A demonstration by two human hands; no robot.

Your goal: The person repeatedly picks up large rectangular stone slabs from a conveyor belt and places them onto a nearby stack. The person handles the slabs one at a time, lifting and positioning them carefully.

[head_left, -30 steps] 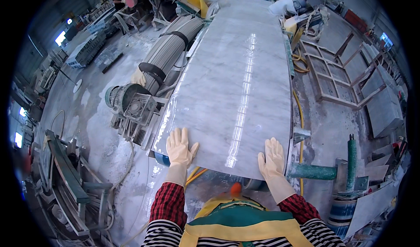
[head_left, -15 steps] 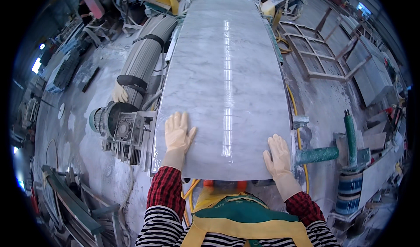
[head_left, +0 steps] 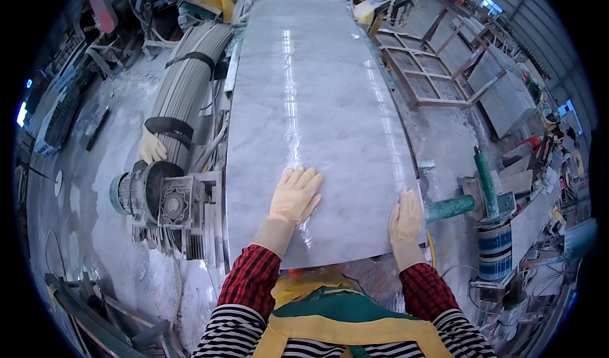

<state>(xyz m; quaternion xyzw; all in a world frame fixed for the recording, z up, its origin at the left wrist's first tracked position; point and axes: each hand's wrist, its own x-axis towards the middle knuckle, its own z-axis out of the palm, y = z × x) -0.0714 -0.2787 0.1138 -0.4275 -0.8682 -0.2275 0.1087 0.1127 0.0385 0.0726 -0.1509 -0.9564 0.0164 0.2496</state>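
A long, glossy grey-white stone slab (head_left: 330, 110) stretches away from me, with pale light streaks reflected on its face. My left hand (head_left: 295, 196), in a cream rubber glove, lies flat on the slab's near part, left of its middle, fingers stretched forward and thumb apart. At the right long edge of the slab rests my right hand (head_left: 406, 220), gloved alike, its fingers straight and pointing forward. Neither hand holds anything. Part of the right palm's contact with the edge is hidden.
Left of the slab are a motor with gearbox (head_left: 168, 196), a strapped bundle of grey strips (head_left: 190, 85) and a loose cream glove (head_left: 152, 145). To the right stand a green cylinder (head_left: 450, 209), a blue drum-like part (head_left: 494, 251) and a wooden frame (head_left: 428, 69).
My left hand has moved right, from near the slab's left edge toward its middle. My right hand has turned to point straight forward along the right edge. The view has shifted slightly.
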